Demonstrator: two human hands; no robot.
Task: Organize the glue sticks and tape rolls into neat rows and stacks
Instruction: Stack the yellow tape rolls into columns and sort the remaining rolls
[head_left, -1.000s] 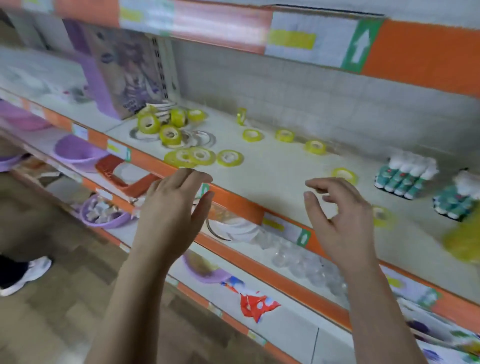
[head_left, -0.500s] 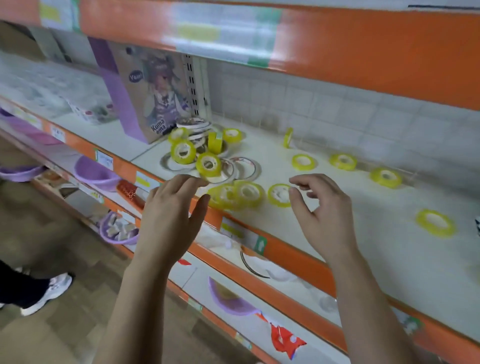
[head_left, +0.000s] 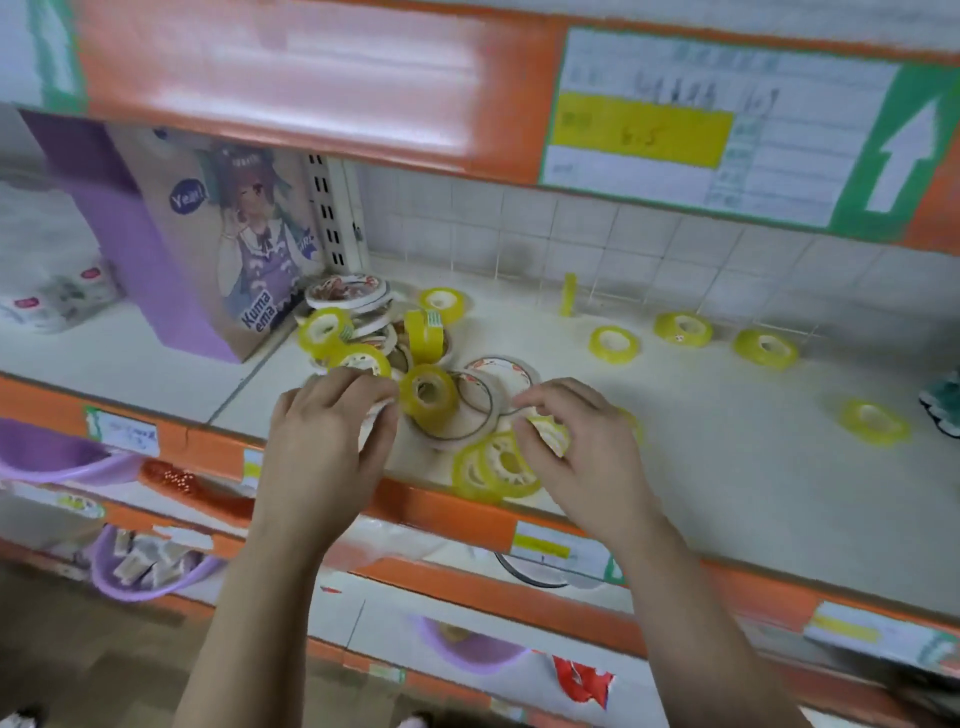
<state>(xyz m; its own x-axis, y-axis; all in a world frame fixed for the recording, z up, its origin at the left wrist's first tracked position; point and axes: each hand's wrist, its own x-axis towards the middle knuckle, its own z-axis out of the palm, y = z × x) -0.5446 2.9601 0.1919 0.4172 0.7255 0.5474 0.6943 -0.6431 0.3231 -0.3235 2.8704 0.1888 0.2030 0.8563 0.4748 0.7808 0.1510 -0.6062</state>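
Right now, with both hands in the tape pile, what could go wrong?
The overlapping yellow rolls lie at the shelf's front edge; the right hand, pinching one, could knock the others off. The roll standing on edge in the heap could roll away if the left hand, gripping a white tape ring, pulls it out.

Single view, worn on the person's head. It faces forward and down onto the white shop shelf with the orange front edge (head_left: 701, 493), at close range. The left hand (head_left: 322, 447) and right hand (head_left: 587, 462) enter from the bottom edge, forearms in full view. The frame is tilted: the shelf front runs down to the right. The orange edge of the upper shelf (head_left: 322, 140) spans the top; the tiled back wall (head_left: 623, 244) closes the view. Lower shelves and the brown floor (head_left: 78, 670) show at lower left. Wide-angle, edges blurred.
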